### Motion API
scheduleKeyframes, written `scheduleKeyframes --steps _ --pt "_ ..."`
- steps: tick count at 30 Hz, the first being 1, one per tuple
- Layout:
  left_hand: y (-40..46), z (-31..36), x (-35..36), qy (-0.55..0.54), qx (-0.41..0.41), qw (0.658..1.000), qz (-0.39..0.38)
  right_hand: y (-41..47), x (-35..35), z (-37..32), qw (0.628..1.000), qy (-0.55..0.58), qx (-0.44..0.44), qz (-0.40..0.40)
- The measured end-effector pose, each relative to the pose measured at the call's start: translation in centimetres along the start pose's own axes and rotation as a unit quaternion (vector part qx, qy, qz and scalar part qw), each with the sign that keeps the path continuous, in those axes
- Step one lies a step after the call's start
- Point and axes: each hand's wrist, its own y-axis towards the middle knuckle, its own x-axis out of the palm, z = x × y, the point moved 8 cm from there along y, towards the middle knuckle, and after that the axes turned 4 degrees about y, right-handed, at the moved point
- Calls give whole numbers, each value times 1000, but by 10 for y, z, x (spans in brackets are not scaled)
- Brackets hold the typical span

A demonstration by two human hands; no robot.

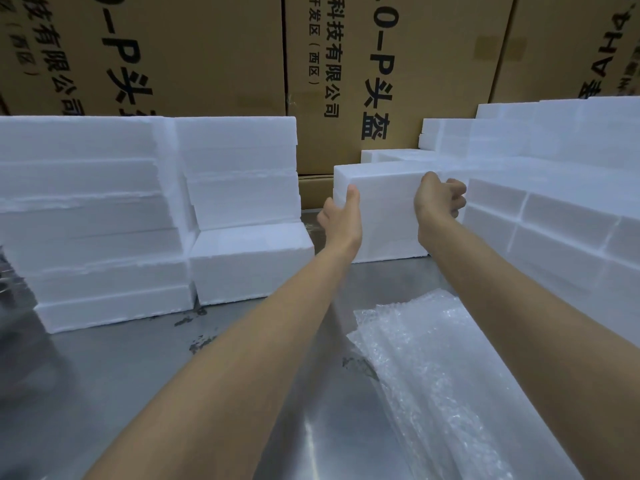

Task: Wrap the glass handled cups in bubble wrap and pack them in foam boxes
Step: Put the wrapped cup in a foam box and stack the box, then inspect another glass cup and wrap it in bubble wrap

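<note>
Both my arms reach out toward 12 o'clock, to a white foam box (384, 216) standing on the steel table (114, 368). My left hand (341, 216) grips its left end, thumb lying on the near face and fingers curled round behind the edge. My right hand (438, 200) is at the box's upper right corner, fingers curled tight at the seam where the box meets the foam wall beside it; I cannot tell whether they pinch the box itself or only press against it. The box's bottom edge rests on the table.

At 10 o'clock a leaning foam stack (90, 216) stands, with a second, shorter stack (242, 209) just beside it on its right. At 2 o'clock a wall of foam blocks (561, 216) touches the box's right side. At 5 o'clock, under my right forearm, lies a pile of bubble wrap (443, 386). Brown cartons (214, 53) with black print close off the back. No cups show.
</note>
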Motion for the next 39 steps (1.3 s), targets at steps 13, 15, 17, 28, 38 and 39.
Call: scheduleKeyframes --steps 13,15,17,28,38,39 --pt "-128 -33 -147 284 177 934 123 -139 35 48 982 -61 17 -179" --pt "-140 -33 -158 299 163 933 117 -164 38 57 975 -58 17 -212" --pt "-153 -34 -167 312 145 933 111 -187 39 65 969 -60 16 -238" --pt "-207 -54 -194 554 52 831 7 -274 27 90 919 -165 -121 -338" --pt "-208 -36 -284 783 -167 598 49 -273 23 87 913 -180 -130 -343" --pt "-209 -37 -285 772 -166 611 47 -273 23 87 912 -181 -131 -343"
